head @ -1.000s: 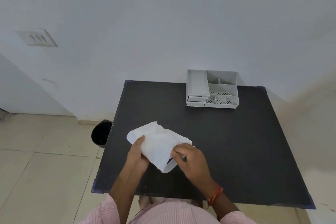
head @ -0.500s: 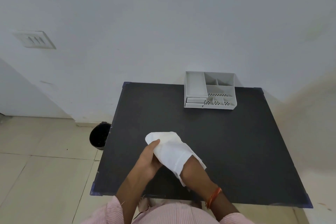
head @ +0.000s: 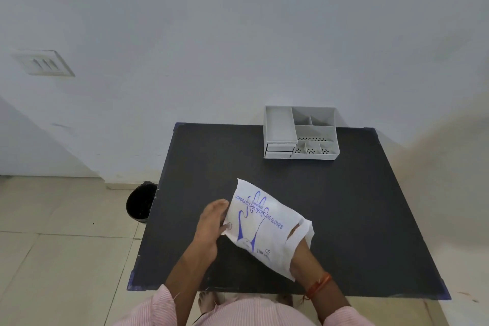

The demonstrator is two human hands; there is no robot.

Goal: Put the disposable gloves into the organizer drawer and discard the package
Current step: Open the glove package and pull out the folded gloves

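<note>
The white plastic glove package (head: 264, 233) bears a blue hand-outline print and blue lettering. The square tabletop (head: 357, 206) is black; the plastic organizer (head: 315, 132), pale grey.

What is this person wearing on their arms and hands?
The left hand and what shows of the right hand are bare, ungloved. A red-orange thread bracelet circles the right wrist. The sleeves are pale pink with fine stripes, leaving the forearms uncovered.

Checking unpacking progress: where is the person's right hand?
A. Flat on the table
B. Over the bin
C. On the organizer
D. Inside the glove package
D: the right hand is pushed into the open end of the glove package; the left hand holds its other edge.
</note>
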